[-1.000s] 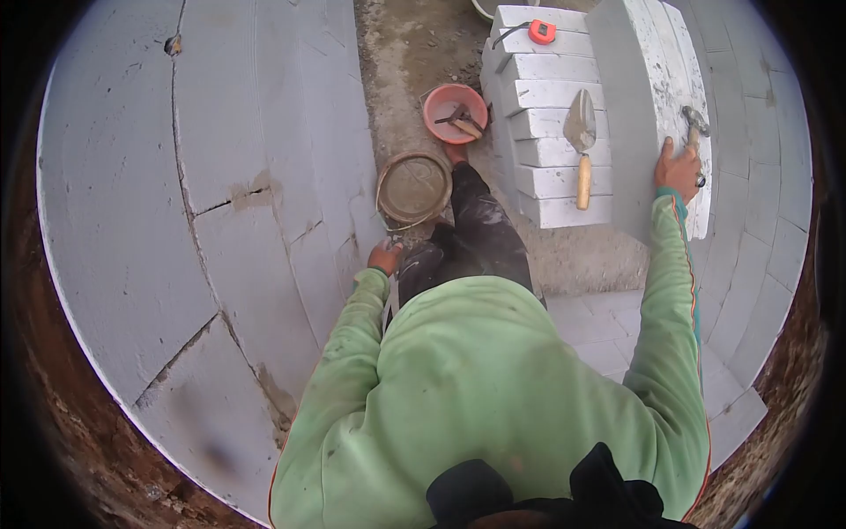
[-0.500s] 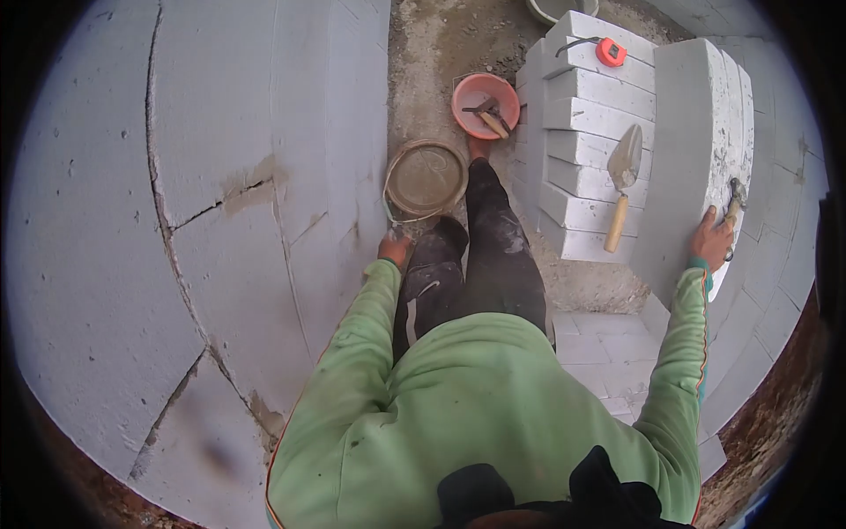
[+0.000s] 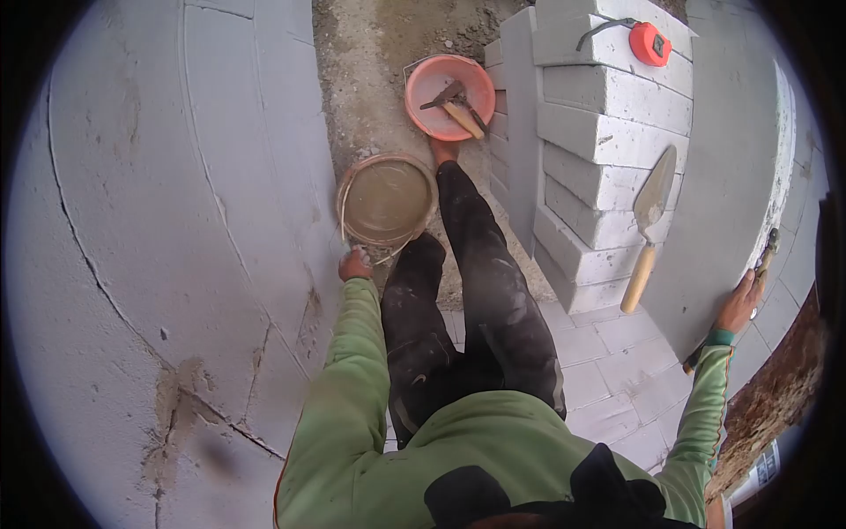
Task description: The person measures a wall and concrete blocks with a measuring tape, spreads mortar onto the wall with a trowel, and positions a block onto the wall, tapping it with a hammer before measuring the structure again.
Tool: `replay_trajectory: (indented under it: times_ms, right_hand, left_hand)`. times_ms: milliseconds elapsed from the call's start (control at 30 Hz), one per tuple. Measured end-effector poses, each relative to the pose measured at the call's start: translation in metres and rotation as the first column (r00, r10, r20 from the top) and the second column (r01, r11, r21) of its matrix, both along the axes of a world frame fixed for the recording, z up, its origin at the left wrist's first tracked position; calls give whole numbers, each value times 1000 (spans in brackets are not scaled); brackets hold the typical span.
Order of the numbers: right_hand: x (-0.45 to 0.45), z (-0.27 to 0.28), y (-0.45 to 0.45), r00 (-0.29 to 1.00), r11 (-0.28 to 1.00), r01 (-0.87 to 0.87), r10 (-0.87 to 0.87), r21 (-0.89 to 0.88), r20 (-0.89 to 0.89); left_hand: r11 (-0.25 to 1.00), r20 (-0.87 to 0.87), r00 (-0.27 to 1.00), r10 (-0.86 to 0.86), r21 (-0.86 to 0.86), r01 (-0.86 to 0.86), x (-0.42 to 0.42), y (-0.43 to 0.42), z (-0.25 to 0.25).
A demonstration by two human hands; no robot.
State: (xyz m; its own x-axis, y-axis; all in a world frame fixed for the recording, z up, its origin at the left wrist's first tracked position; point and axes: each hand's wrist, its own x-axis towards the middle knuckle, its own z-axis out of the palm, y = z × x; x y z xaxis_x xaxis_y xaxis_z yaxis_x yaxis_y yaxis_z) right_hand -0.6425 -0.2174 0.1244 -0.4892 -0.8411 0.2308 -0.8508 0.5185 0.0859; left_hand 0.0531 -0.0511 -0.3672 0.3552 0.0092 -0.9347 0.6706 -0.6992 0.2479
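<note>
My left hand [image 3: 357, 264] is closed at the near rim of a round bucket [image 3: 431, 212], gripping its thin bail handle. Wet grey-brown mortar [image 3: 385, 199] fills the bucket, which looks upright beside my legs. On the far right, my right hand [image 3: 740, 301] is wrapped round a tool [image 3: 769, 249] with a dark metal end and a wooden-looking shaft, over the edge of a large grey block [image 3: 718, 189]. What kind of tool it is, I cannot tell. A pointed trowel [image 3: 654, 198] with a wooden handle lies on the stacked blocks, left of that hand.
White blocks [image 3: 573, 132] are stacked ahead on the right, bearing a red tape measure [image 3: 650, 44]. An orange bucket [image 3: 450, 130] with wooden-handled tools [image 3: 460, 115] stands by my foot. A block wall [image 3: 176, 220] rises close on my left. Pale blocks [image 3: 617, 370] lie below right.
My view has shifted, so the stacked blocks and trowel appear larger and lower. The mortar bucket and my left hand appear further left and lower. My right hand is nearer the block's near end.
</note>
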Motion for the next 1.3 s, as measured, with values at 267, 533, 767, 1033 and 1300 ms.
replay_trajectory:
  times_ms: [267,533,767,1033,1300]
  right_hand:
    - [20,5,-4,998,998,49,-48,27,-28]
    - [45,16,-18,978,982,153,-166,108,126]
    - [48,47,-33,930,964,251,-265,88,253]
    - [55,62,-41,914,939,314,-339,142,222]
    - [52,45,-50,957,967,249,-255,59,138]
  left_hand:
    - [982,36,982,-188,36,187,-89,-125,74]
    - [984,43,989,-144,-101,147,-89,-296,269]
    - [894,-43,949,-313,-351,279,-127,-493,381]
    - [765,155,836,-527,-341,546,-133,-677,273]
    - [347,198,472,-859,-451,822,-109,-871,-26]
